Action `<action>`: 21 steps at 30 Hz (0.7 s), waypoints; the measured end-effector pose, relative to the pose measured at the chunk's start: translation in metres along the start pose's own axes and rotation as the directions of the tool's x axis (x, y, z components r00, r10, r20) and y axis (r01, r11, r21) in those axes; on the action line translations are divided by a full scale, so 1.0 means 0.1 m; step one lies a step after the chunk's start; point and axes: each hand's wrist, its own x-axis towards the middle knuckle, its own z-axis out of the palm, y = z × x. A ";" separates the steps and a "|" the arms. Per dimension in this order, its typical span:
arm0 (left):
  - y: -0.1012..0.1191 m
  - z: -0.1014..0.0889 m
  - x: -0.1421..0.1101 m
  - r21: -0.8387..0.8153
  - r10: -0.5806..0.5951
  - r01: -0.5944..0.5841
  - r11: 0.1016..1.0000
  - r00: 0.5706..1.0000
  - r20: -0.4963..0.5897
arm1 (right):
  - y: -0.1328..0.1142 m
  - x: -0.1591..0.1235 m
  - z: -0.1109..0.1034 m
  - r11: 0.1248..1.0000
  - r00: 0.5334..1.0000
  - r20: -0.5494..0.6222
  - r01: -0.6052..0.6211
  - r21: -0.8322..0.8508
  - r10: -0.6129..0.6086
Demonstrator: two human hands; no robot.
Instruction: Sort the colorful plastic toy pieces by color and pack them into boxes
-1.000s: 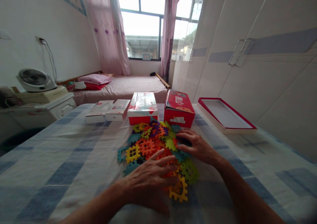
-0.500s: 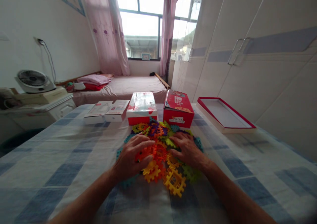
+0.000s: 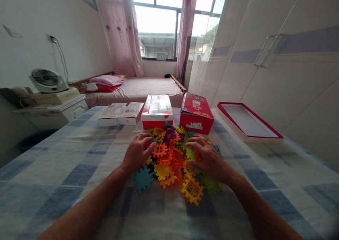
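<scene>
A loose pile of toothed plastic building pieces lies in front of me. My left hand [image 3: 137, 151] rests along the pile's left side, fingers apart and curved over the edge pieces. On the right side, my right hand [image 3: 208, 158] lies with spread fingers over green and orange pieces, partly hiding them. Between the hands are an orange window-shaped piece [image 3: 160, 150] and a flat yellow piece [image 3: 162, 171]. Nearest me are a yellow frame piece [image 3: 192, 190] and a teal square piece [image 3: 143, 178]. Purple pieces [image 3: 169, 134] sit at the back.
Behind the pile stand a white-and-red box [image 3: 157, 111] and a red box [image 3: 197, 113]. Two flat white boxes [image 3: 131, 113] are to their left. A shallow red-rimmed tray [image 3: 250, 121] lies to the right. All rest on a checked cloth [image 3: 87, 197].
My left hand has drawn left off the orange and yellow pieces, uncovering the teal square. My right hand stays on the right side, fingers more spread. The view has shifted slightly.
</scene>
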 end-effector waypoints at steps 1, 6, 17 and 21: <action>0.00 0.01 0.00 -0.034 -0.001 0.001 0.999 1.000 0.001 | -0.07 -0.04 -0.05 0.999 0.998 0.055 0.041 0.013 -0.041; -0.03 0.04 0.02 -0.143 -0.042 0.041 0.989 0.999 -0.003 | -0.34 -0.31 -0.11 0.998 0.946 0.321 0.057 -0.004 -0.052; -0.04 0.08 0.02 -0.153 -0.071 0.071 0.986 0.997 0.003 | -0.35 -0.35 0.02 1.000 0.962 0.272 -0.018 -0.013 0.021; -0.03 0.08 0.02 -0.159 -0.065 0.065 0.985 0.998 0.009 | -0.26 -0.34 0.00 0.998 0.964 0.258 -0.050 -0.044 0.060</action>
